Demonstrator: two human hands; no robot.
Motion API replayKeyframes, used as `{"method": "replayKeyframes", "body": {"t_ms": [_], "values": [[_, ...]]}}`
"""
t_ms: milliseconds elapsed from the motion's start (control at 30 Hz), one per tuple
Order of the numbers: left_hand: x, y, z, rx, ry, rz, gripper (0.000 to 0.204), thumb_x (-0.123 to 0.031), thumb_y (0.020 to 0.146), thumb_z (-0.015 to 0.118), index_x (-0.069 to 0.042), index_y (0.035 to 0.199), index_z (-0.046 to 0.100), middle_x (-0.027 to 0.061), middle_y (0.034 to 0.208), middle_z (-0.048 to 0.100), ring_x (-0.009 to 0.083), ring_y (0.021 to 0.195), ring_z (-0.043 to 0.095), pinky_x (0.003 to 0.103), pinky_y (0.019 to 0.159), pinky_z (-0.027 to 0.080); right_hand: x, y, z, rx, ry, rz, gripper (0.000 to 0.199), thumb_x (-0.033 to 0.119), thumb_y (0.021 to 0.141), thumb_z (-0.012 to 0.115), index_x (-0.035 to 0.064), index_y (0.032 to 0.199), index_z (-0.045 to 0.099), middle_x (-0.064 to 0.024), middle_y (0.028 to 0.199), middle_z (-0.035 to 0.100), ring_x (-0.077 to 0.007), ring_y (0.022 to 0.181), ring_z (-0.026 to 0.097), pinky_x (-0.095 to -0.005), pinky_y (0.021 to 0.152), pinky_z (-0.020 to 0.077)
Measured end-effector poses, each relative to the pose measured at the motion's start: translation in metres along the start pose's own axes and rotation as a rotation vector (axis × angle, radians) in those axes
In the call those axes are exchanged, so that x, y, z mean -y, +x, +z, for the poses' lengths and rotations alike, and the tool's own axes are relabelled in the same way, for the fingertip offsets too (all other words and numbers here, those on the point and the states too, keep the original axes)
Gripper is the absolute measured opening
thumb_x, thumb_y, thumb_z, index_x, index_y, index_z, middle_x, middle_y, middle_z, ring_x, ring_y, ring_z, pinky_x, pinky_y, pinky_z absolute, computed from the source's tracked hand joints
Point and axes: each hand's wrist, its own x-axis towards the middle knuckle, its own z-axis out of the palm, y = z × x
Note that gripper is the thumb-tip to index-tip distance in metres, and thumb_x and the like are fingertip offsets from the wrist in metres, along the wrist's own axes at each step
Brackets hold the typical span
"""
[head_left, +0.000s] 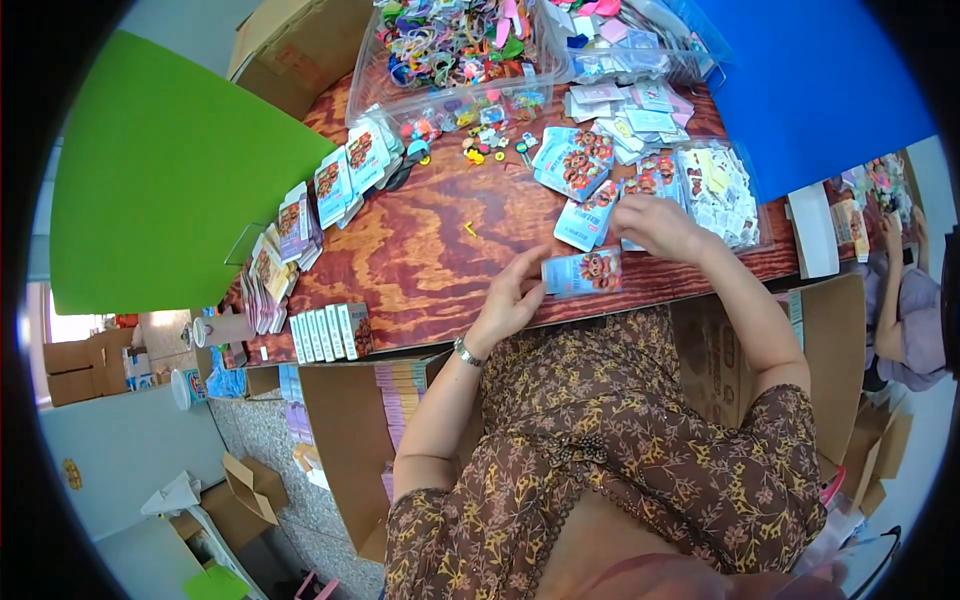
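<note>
My left hand [510,302] has its fingers and thumb closed at the left end of a small light-blue packet [585,272] printed with brown cartoon figures. The packet lies near the table's front edge. My right hand [655,226] is just beyond it, fingers bent and pressed together; whatever they pinch is hidden. Beside those fingertips lies a light-blue card [578,226], and a thicker stack of similar cards [575,160] sits farther back. More such cards [655,178] show behind the right hand. A clear tray of small white pieces [722,195] stands to its right.
Card stacks [350,165] line the table's left side, with a row of small boxes [325,333] at the front left. A clear bin of colourful trinkets [450,50] stands at the back. Green [180,180] and blue [820,90] panels flank the table. Another person's arm [888,310] shows far right.
</note>
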Motion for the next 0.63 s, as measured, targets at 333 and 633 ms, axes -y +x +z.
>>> {"method": "replayKeyframes", "body": {"t_ms": [333, 633], "values": [[0.029, 0.005, 0.016, -0.099, 0.091, 0.037, 0.055, 0.001, 0.093, 0.059, -0.001, 0.146, 0.045, 0.0185, 0.138, 0.056, 0.0278, 0.121, 0.063, 0.037, 0.098, 0.054, 0.077, -0.022, 0.048, 0.153, -0.349, -0.124, 0.098, 0.043, 0.069, 0.086, 0.0234, 0.153, 0.04, -0.016, 0.145, 0.047, -0.0366, 0.13, 0.049, -0.046, 0.102, 0.0466], [-0.001, -0.02, 0.008, 0.013, -0.4, 0.028, 0.11, -0.039, 0.085, 0.082, -0.015, 0.164, 0.008, 0.009, 0.169, 0.016, 0.0303, 0.154, 0.019, 0.053, 0.123, 0.022, 0.068, -0.007, 0.035, 0.03, 0.989, 0.26, 0.105, 0.031, 0.085, 0.079, 0.0139, 0.163, 0.01, -0.0168, 0.159, 0.038, -0.0449, 0.142, 0.04, -0.0524, 0.118, 0.0324]]}}
